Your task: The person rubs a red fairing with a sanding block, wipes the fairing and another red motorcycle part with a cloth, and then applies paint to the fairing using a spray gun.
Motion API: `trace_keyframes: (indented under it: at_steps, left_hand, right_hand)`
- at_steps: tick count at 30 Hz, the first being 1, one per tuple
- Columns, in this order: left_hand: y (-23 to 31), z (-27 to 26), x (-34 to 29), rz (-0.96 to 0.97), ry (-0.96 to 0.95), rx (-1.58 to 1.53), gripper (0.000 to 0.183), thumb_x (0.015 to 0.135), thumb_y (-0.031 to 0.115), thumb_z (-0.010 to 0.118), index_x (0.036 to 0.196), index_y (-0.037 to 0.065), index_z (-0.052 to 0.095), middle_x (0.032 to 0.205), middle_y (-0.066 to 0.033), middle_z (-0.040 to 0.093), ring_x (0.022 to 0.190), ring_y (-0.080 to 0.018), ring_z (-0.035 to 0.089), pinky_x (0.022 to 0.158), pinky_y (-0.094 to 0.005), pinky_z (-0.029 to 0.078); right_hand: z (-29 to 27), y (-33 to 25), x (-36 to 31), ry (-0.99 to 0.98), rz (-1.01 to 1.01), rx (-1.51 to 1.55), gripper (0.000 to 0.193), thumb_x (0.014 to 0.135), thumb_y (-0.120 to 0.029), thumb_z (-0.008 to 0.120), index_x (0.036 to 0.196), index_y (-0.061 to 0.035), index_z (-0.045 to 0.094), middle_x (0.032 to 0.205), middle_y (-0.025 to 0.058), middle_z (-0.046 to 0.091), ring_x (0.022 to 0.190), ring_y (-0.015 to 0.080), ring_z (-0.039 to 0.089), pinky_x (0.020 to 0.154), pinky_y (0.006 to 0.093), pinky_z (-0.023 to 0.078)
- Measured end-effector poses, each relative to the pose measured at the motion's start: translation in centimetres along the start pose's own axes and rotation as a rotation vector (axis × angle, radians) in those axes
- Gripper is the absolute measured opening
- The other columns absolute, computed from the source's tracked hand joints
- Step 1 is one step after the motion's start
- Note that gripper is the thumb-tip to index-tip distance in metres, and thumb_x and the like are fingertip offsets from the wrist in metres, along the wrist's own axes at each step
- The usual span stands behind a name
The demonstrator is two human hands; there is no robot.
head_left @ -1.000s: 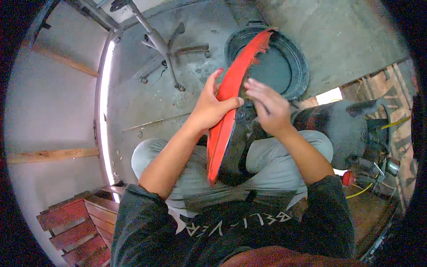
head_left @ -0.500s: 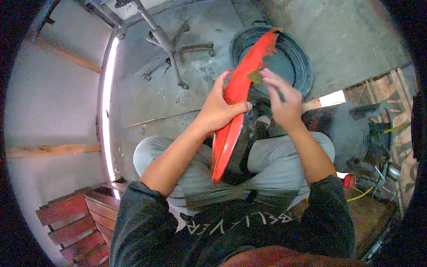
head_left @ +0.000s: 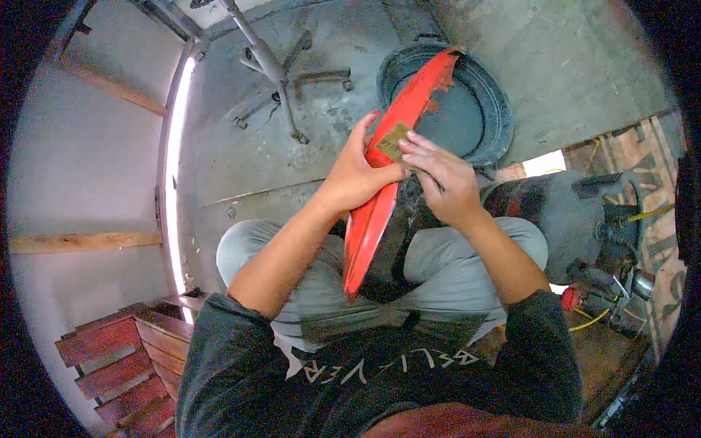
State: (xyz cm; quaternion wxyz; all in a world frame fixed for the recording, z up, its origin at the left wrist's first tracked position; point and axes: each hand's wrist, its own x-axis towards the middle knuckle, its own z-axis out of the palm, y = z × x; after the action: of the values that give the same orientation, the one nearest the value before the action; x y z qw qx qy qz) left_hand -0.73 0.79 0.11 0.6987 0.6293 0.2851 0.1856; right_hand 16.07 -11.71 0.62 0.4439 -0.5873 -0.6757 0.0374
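Observation:
A long, narrow, glossy red panel, pointed at the near end and ragged along its far right edge, slants away from my lap. My left hand is closed round its middle, thumb across the top and fingers under the left side. Between the fingers of my right hand is a small olive-brown square, which looks like folded sandpaper. It lies flat against the red surface, just beyond my left thumb. The far end of the panel hangs over a round dark basin, which seems to hold greyish water.
On the floor ahead stands a grey metal stand with splayed legs. At the right lie a dark cylindrical tank and a tool with a red part and yellow cord. Red wooden slats are at lower left, beside the wall.
My right hand has moved nearer and to the left along the panel, bringing the olive-brown square close to my left thumb. The left hand keeps its grip, and the panel has barely shifted.

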Motion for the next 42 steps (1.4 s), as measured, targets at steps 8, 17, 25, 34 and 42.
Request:
trace_keyframes:
  at_steps: [8,17,25,34,42]
  left_hand:
    - [-0.1,0.2,-0.1,0.040,0.015,0.021,0.110,0.075,0.020,0.089,0.159,-0.002,0.022,0.140,-0.0214,0.057,0.121,-0.0237,0.060,0.103,-0.0370,0.051]
    - [-0.2,0.5,-0.1,-0.022,-0.001,0.027,0.110,0.076,0.019,0.089,0.158,-0.004,0.021,0.140,-0.0212,0.057,0.122,-0.0238,0.060,0.103,-0.0377,0.051]
    - [0.7,0.5,-0.3,-0.097,-0.018,0.006,0.110,0.076,0.019,0.089,0.159,-0.002,0.020,0.134,-0.0179,0.060,0.116,-0.0213,0.062,0.098,-0.0361,0.054]
    - [0.2,1.0,-0.2,-0.039,-0.007,0.052,0.109,0.074,0.020,0.090,0.158,-0.003,0.024,0.136,-0.0192,0.059,0.116,-0.0222,0.063,0.098,-0.0364,0.054]
    - [0.3,0.5,-0.1,-0.028,0.009,0.020,0.109,0.076,0.018,0.088,0.159,-0.003,0.022,0.138,-0.0206,0.059,0.117,-0.0230,0.063,0.098,-0.0361,0.054]
  right_hand:
    - [-0.1,0.7,0.0,-0.016,-0.024,-0.050,0.026,0.087,0.004,0.064,0.111,-0.0049,0.070,0.131,0.0137,0.071,0.130,0.0340,0.062,0.110,0.0452,0.051]
    - [0.1,0.7,0.0,-0.034,-0.009,-0.046,0.024,0.086,0.003,0.065,0.108,-0.0050,0.071,0.129,0.0132,0.072,0.131,0.0348,0.062,0.109,0.0462,0.051]
    - [0.0,1.2,-0.2,-0.009,0.007,-0.056,0.028,0.087,0.000,0.069,0.114,-0.0052,0.073,0.130,0.0131,0.071,0.130,0.0349,0.062,0.108,0.0455,0.052]
    - [0.3,1.2,-0.2,-0.041,-0.053,-0.233,0.038,0.082,-0.002,0.069,0.117,-0.0127,0.074,0.132,0.0054,0.071,0.129,0.0356,0.056,0.112,0.0482,0.044]
    - [0.0,0.6,0.2,-0.080,-0.038,-0.228,0.055,0.077,0.003,0.068,0.128,-0.0162,0.071,0.142,0.0023,0.066,0.136,0.0359,0.051,0.115,0.0492,0.040]
